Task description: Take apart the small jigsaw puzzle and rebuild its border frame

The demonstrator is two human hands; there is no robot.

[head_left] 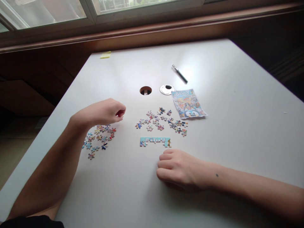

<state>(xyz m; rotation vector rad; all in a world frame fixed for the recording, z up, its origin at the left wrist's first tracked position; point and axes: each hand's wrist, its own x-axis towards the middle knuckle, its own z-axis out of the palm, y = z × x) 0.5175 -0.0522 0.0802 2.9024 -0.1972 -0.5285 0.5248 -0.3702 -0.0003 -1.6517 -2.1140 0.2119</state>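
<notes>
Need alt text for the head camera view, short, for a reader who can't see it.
A person's left hand hovers curled above a pile of loose puzzle pieces on a white table; the right hand rests below a joined blue strip of pieces. More loose pieces, a reference picture and a pen lie beyond.

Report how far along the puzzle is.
Done: one short joined strip of light blue pieces lies near the right hand, which rests curled on the table. In hand: the left hand hovers over the left pile, fingers pinched; any piece in them is hidden. Left: that pile and the middle scatter remain loose beside the picture sheet.
</notes>
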